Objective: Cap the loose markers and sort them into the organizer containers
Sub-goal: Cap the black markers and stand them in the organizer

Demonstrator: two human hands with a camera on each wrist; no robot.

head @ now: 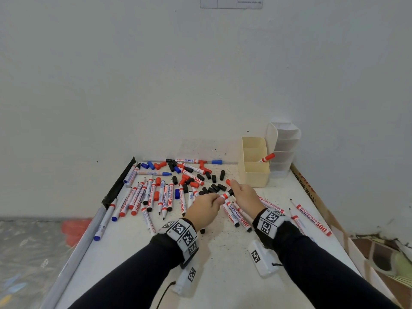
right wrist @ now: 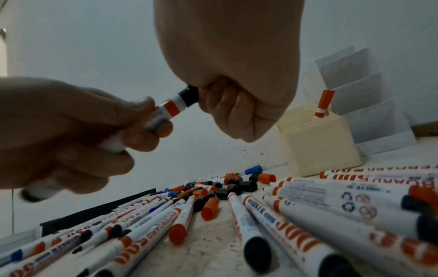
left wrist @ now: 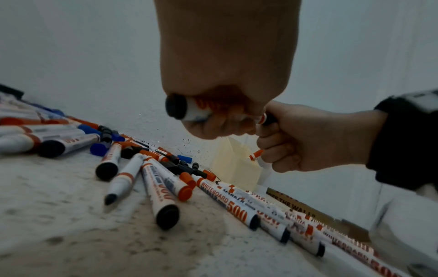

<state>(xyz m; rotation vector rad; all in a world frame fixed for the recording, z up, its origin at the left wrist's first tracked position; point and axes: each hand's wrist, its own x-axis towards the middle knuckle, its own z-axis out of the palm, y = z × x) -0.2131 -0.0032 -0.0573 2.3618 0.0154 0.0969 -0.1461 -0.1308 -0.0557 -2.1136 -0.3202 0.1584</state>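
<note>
Hands clamped on one marker — cream organizer with one red-capped marker inside

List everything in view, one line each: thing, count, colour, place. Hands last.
Held marker: one, white barrel with red band; between both hands, above the table.
Black cap: one; on the held marker's end, in the right hand.
Loose markers: dozens, white; scattered across the table.
Loose caps: many, black, red, blue; far middle of the table.
Cream organizer: one; far right, holds one red-capped marker.
White organizer: one; behind the cream one.
Table: one, white, ink-speckled.
Left hand: grips the marker barrel.
Right hand: grips the cap.
</note>
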